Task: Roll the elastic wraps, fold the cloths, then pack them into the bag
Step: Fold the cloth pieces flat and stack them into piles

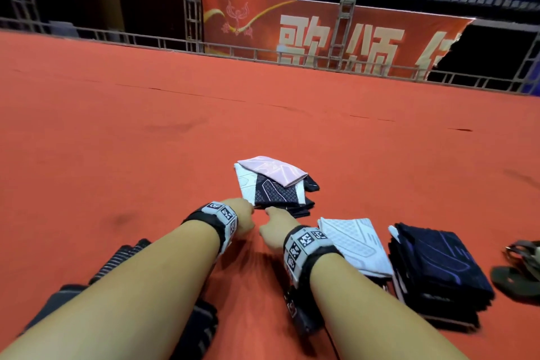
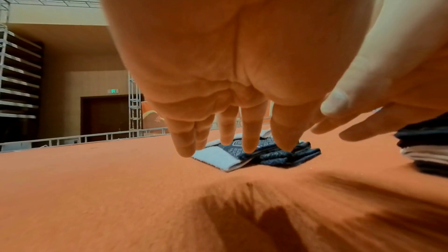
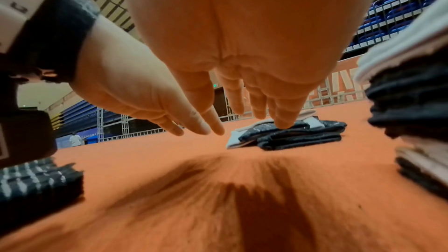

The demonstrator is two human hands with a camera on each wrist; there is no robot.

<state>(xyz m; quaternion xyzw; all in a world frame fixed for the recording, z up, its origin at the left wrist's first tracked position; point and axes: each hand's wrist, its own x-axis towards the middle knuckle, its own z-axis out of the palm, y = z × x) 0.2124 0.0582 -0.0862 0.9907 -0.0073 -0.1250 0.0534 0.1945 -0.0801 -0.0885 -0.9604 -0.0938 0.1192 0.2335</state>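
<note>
My bare forearms fill the bottom of the head view, each strapped with a black band carrying white blocks printed with square markers. Under my left forearm lie the elastic wraps (image 1: pixel 122 260), dark ribbed knit with pale stripes, lying on the orange felt-like carpet (image 1: pixel 146 140); a squared end of one shows coarse weave in the right wrist view.

My left hand (image 1: pixel 244 218) reaches forward, palm down, fingers (image 2: pixel 249 141) straight and spread, tips at the near edge of the far pile of cloths (image 1: pixel 276 184); whether they press it or hover just over it I cannot tell. It holds nothing. That pile sits ahead of both hands: a smooth pale pink cloth on top, then a white one and a dark one with a fine grid print, over several dark folded layers that are slightly fanned and uneven.

My right hand (image 1: pixel 274 232) is just beside the left, also flat and extended, its fingers (image 3: pixel 286 120) reaching to the dark top fold of the same pile, gripping nothing.

Right of my right wrist lies a white folded cloth (image 1: pixel 355 244) with grey line print, then a thick square stack of navy cloths (image 1: pixel 435 269) with purple lines. At the far right edge sits part of an olive bag (image 1: pixel 523 266) with a metal ring.
</note>
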